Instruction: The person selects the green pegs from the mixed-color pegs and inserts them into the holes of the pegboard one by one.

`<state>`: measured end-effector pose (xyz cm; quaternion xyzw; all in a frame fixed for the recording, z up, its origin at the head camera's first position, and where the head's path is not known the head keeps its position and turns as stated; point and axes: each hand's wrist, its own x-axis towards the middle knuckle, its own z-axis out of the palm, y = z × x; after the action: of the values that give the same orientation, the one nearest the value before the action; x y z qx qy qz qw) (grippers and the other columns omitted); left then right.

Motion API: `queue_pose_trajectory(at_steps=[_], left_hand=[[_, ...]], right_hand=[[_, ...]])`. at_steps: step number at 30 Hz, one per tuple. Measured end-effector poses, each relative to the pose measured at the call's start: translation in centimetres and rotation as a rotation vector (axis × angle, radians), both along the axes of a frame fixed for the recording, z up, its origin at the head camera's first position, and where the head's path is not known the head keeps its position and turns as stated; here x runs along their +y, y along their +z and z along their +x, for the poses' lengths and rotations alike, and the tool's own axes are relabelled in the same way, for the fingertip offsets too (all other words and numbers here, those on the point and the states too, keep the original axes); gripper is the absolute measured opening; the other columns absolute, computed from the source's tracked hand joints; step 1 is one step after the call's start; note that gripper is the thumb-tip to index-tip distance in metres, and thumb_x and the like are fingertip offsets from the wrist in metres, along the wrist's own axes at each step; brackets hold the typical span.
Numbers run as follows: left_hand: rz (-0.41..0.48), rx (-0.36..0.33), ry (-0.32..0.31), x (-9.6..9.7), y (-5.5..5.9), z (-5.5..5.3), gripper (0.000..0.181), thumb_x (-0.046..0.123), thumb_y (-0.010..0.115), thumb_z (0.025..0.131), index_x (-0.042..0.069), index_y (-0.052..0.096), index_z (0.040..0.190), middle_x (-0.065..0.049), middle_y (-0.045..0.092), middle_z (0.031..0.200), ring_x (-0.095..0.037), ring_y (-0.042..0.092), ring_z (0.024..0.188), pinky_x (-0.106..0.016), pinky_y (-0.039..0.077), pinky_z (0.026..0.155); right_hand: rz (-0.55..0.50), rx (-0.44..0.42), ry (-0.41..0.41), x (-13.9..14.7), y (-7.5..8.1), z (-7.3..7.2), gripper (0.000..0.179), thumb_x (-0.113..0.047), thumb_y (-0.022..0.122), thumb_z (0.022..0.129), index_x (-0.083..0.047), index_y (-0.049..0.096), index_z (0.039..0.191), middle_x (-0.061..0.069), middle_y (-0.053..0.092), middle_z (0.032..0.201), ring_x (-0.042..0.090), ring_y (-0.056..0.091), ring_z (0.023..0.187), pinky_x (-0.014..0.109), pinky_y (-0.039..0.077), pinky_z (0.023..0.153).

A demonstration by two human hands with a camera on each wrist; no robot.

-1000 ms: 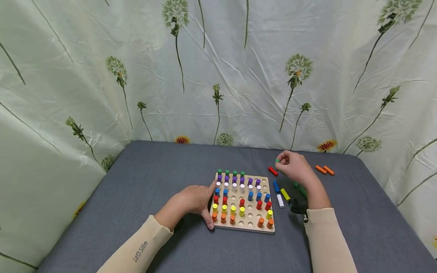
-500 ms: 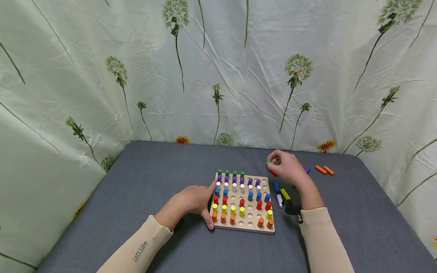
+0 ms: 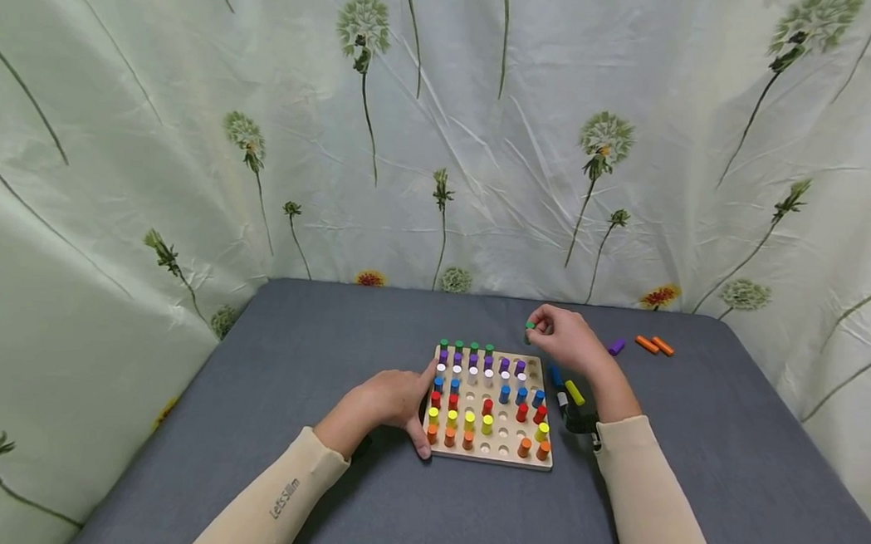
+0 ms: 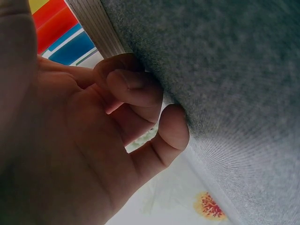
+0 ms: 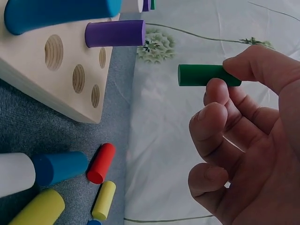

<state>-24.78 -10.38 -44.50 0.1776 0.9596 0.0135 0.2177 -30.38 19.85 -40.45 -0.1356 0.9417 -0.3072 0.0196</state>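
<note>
A wooden pegboard (image 3: 499, 459) lies on the table, with rows of coloured pegs standing in it and several bare holes. My left hand (image 3: 394, 398) holds the board's left side, thumb by the near corner and forefinger along the edge; the left wrist view has its other fingers (image 4: 136, 89) curled by the wood. Beyond the board's far right corner, my right hand (image 3: 569, 338) pinches a green peg (image 5: 197, 76) between thumb and fingertips. That peg points toward the board, raised above it. A standing purple peg (image 5: 115, 33) is close to bare holes at the corner.
Right of the board lie loose pegs: blue (image 3: 557, 378), yellow (image 3: 574, 392) and white (image 3: 562, 399), partly behind the right wrist. A purple one (image 3: 616, 347) and two orange ones (image 3: 646, 344) lie farther right. The right wrist view also shows a loose red peg (image 5: 101, 164). A flowered curtain hangs behind.
My right hand has moved left with the green peg toward the board's far right corner, uncovering the loose purple peg. The left hand stays on the board, and the head view has shifted slightly.
</note>
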Motion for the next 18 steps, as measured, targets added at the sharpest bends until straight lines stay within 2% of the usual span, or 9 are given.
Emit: queue_pose_trajectory(at_steps=[18], left_hand=[[0.0,0.003,-0.004,0.1,0.2,0.1,0.151,0.074,0.091,0.062,0.013,0.008,0.172,-0.01,0.054,0.162,-0.024,0.06,0.137,-0.045,0.046,0.12]], right_hand=[[0.005,-0.014,0.062,-1.5,-0.6,-0.4,0.018,-0.018,0.063,0.101,-0.005,0.068,0.112,0.009,0.068,0.097,0.019,0.057,0.078,0.032,0.046,0.07]])
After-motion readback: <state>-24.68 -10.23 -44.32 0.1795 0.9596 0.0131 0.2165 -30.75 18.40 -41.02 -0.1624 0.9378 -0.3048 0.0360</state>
